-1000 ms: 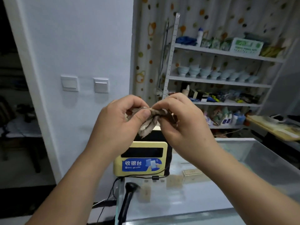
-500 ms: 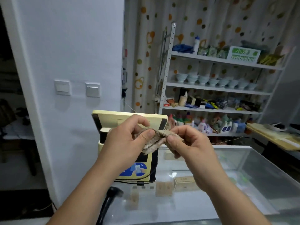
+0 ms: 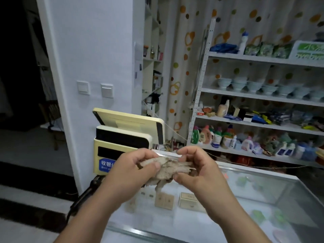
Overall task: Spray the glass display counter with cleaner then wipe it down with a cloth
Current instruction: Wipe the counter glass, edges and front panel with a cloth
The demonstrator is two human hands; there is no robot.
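Left grip [image 3: 133, 172] and right grip [image 3: 201, 174] were both curled round a crumpled grey-brown cloth [image 3: 166, 170], each pinching one end between thumb and fingers. The cloth was held up in the air above the left part of the glass worktop [image 3: 263, 190], not touching it. Small boxes [image 3: 188, 201] lay under the glass, and a cream cash register [image 3: 122, 142] stood at the worktop's left end.

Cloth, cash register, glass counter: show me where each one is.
cloth [image 3: 164, 170]: head view, bunched middle of the fabric.
cash register [image 3: 122, 137]: head view, dark band of its front display.
glass counter [image 3: 263, 195]: head view, bare glass top on the right.
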